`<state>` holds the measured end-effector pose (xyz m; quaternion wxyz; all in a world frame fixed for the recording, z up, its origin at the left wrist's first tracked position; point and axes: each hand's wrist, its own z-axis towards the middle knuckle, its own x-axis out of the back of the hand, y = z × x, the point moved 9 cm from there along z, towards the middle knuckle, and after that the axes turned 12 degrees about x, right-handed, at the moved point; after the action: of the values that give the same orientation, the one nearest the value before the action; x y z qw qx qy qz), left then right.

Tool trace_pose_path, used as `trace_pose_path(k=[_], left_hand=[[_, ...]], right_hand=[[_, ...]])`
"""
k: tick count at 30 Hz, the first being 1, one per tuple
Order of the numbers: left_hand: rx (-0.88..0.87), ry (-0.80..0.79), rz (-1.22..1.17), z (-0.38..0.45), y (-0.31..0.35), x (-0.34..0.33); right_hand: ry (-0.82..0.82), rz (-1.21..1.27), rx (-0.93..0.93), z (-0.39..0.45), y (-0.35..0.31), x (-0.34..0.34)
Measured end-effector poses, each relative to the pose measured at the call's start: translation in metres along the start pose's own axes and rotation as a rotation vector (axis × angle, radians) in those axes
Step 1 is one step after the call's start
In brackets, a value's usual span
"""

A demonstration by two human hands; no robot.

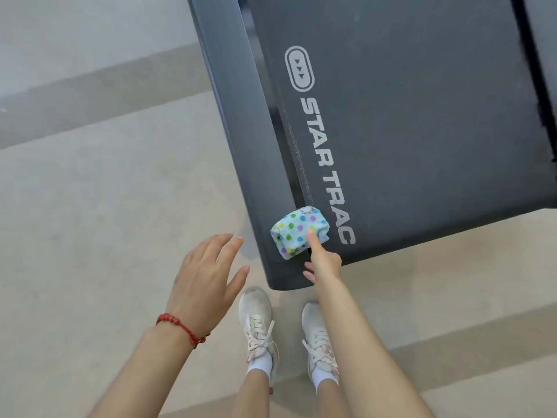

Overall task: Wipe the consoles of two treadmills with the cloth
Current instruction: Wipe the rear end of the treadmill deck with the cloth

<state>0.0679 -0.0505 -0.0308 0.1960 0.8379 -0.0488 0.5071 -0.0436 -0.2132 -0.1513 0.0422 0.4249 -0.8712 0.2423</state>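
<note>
Head camera looks straight down at a person standing at the rear end of a Star Trac treadmill (407,131). Their right hand (324,260) reaches forward with the arm nearly straight, one finger laid on the near edge of a folded polka-dot cloth (298,232), the other fingers curled below it; the hand touches the cloth but does not yet enclose it. Its left hand (208,273) hovers palm down over the floor just left of the treadmill, fingers spread wide and holding nothing, with a red bead bracelet (180,328) at the wrist. That cloth lies on the deck's rear left corner, across the seam between the grey side rail (241,146) and the dark belt, beside the white lettering. White laced sneakers (256,324) stand on the pale beige floor (90,206), which carries darker bands.
</note>
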Motion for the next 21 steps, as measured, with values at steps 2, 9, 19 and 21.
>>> trace_pose_path(k=[2, 9, 19, 21], left_hand=[[0.031, 0.010, -0.018, 0.002, -0.005, -0.006], [0.063, 0.050, -0.046, -0.005, -0.011, -0.022], [0.101, 0.056, -0.082, -0.009, -0.017, -0.020], [0.108, 0.062, -0.087, -0.010, -0.020, -0.017]], right_hand=[[0.039, 0.065, -0.016, 0.006, 0.002, -0.004], [0.077, 0.201, -0.025, 0.019, 0.004, -0.017], [0.099, 0.337, 0.018, 0.016, -0.006, -0.034], [0.091, 0.344, 0.053, 0.017, -0.010, -0.035]])
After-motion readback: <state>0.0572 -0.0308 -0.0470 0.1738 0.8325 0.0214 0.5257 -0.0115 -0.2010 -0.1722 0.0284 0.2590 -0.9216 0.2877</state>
